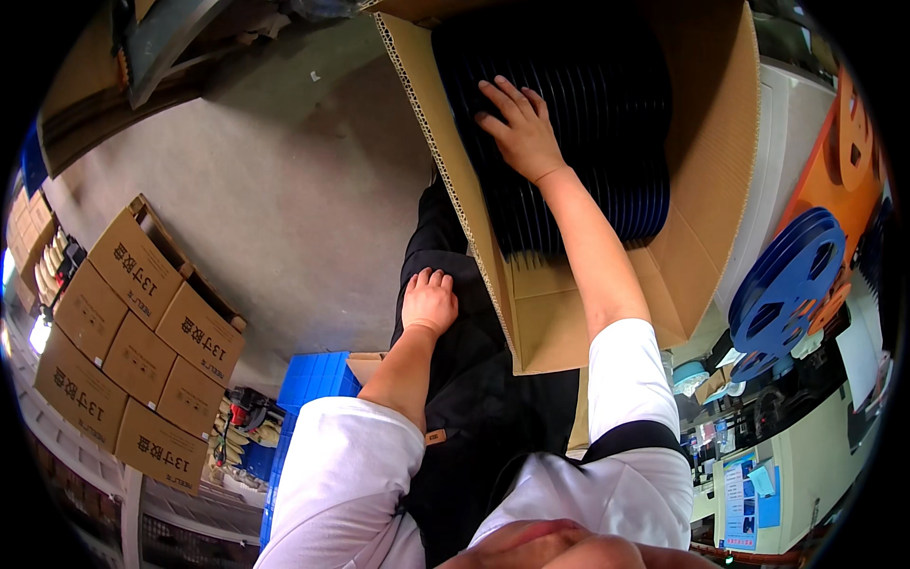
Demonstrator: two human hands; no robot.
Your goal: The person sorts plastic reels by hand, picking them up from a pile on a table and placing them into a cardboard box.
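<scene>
A large open cardboard box stands in front of me, to the right. Packed inside it are rows of dark, thin-edged discs that look like plastic reels standing on edge. My right hand reaches in over them, fingers spread, lying on or just above their rims at the left side of the box. Nothing is visibly held in it. Outside the box, my left hand rests on my black-trousered leg, its fingers stretched out and holding nothing. Deep shadow hides the far part of the box's contents.
At left, several closed cartons are stacked on the grey floor. Blue plastic crates stand near my left elbow. Blue reels and an orange reel are at the right. A metal-edged structure occupies the upper left.
</scene>
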